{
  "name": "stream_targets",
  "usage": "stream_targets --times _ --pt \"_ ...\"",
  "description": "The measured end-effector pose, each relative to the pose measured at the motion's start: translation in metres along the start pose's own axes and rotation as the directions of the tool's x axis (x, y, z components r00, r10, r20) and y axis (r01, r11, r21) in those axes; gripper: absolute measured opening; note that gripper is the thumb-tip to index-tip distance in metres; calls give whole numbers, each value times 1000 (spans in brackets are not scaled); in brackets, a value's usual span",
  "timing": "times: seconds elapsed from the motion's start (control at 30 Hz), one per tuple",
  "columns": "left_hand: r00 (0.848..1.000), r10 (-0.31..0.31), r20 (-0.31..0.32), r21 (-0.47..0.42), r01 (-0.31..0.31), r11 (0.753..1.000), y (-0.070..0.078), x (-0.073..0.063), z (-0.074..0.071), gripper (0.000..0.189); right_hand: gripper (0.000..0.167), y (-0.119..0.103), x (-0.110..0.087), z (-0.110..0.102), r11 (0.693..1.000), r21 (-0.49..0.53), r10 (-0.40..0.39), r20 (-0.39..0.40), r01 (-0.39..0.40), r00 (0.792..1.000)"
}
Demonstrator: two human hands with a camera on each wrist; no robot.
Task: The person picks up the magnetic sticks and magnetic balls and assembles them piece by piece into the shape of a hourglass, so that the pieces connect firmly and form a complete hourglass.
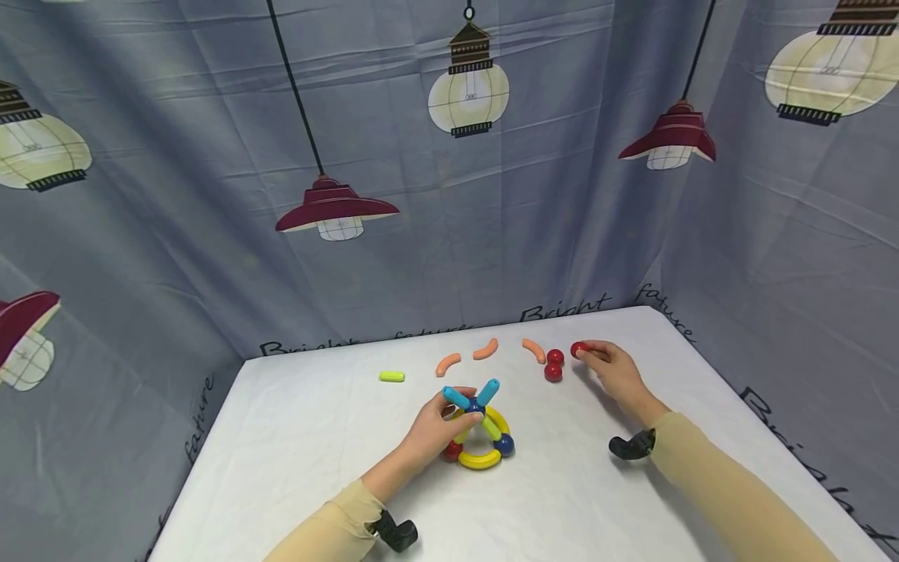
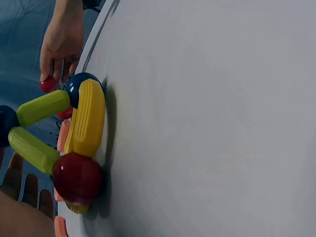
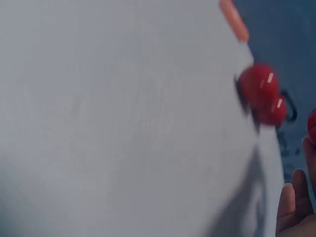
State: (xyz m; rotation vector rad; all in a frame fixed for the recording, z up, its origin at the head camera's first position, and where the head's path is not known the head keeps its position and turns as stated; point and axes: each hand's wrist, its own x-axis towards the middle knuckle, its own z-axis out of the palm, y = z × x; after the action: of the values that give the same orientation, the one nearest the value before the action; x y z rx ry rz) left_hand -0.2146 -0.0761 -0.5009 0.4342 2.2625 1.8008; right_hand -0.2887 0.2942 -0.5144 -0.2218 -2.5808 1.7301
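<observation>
My left hand grips the top of a ball-and-rod toy structure near its upper dark blue ball. Curved yellow rods form the structure's ring, joined by a red ball and a blue ball. Green rods slope up to the top ball, and two light blue rods stick out above it. Between thumb and fingers, my right hand pinches a red ball just above the table. Two other red balls sit touching each other to its left.
Three curved orange rods lie toward the back of the white table. A short green rod is at the back left. Behind the table and along its sides hangs a grey-blue curtain with printed lamps.
</observation>
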Motion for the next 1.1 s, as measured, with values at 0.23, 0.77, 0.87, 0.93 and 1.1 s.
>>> stream_targets --times 0.23,0.77,0.87,0.93,1.1 --pt "998 -64 -4 -114 63 991 3 7 6 42 64 -33 -22 16 993 23 -120 69 119 990" --pt "996 -88 -31 -148 83 985 11 9 12 41 50 -90 -74 57 947 161 -314 273 279 909" --pt "996 -91 -23 -156 86 984 10 9 12 42 46 -93 -79 60 940 173 -333 289 293 897" --pt "996 -92 -18 -162 88 983 10 10 13 42 44 -93 -80 61 935 176 -349 294 309 890" --pt "996 -92 -14 -166 89 982 11 10 13 42 43 -93 -80 64 927 175 -370 295 331 881"
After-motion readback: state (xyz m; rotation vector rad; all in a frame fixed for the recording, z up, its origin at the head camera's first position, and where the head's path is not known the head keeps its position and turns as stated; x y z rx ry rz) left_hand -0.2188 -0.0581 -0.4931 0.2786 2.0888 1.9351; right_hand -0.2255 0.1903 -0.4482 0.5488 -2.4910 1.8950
